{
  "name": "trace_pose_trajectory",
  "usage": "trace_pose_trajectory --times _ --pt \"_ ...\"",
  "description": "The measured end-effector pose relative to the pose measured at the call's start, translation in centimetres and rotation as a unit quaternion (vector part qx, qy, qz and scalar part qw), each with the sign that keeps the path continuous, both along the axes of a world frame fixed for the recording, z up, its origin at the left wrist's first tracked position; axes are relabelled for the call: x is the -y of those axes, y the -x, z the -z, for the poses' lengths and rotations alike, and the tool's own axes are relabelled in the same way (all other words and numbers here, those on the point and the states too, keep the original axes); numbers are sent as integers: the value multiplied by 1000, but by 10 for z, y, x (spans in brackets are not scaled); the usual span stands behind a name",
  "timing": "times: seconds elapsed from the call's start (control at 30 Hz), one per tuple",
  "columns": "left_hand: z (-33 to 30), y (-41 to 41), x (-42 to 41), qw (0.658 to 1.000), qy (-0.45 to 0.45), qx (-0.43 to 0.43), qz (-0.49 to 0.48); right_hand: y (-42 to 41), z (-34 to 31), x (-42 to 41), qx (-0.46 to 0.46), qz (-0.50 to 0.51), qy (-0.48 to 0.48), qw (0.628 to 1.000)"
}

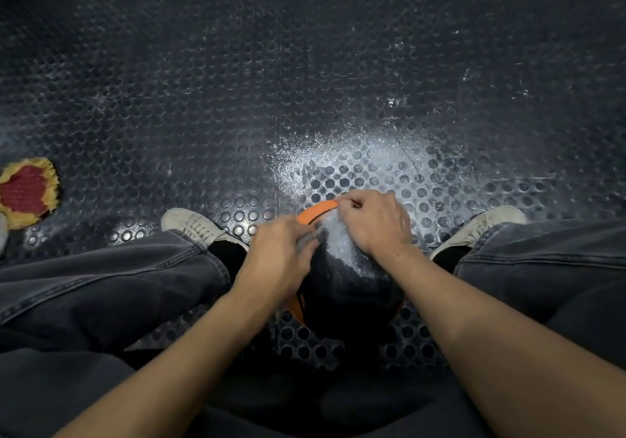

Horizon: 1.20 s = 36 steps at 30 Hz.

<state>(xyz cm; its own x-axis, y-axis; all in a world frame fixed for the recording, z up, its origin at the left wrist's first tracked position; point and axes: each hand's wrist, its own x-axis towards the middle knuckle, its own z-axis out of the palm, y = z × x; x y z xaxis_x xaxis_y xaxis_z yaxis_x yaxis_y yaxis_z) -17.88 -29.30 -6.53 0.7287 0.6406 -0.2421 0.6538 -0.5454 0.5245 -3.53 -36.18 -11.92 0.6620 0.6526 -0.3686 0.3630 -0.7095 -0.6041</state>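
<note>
One ball (349, 285), two hands on top: left hand (277, 258) fingers blurred, state indeterminate; right hand (372, 224) fingers curled together.

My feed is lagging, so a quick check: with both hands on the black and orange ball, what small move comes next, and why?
Probably sweep the left hand across the white powder on top of the ball while the right hand steadies the far edge. That patch lies between both hands, close by the left one.
</note>
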Motion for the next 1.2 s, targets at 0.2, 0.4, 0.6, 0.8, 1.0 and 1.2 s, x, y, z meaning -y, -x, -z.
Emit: trace_pose_trajectory --times 0.2,0.4,0.6,0.8,1.0,1.2 --pt "18 -21 -31 998 28 -10 -51 13 -5 -4 3 -11 13 1000" --pt "9 8 -7 999 -8 28 45 8 -5 3 -12 -34 2 999" --pt "17 -21 -21 998 31 6 -62 7 -6 0 10 -51 -1 999" --pt "7 19 -2 999 23 33 35 7 -8 -1 101 82 73 989" --pt "18 -27 -26 996 38 0 -84 34 -9 7 35 90 72 993" --pt "11 12 -7 999 38 34 1 23 -11 5 44 55 79 994"
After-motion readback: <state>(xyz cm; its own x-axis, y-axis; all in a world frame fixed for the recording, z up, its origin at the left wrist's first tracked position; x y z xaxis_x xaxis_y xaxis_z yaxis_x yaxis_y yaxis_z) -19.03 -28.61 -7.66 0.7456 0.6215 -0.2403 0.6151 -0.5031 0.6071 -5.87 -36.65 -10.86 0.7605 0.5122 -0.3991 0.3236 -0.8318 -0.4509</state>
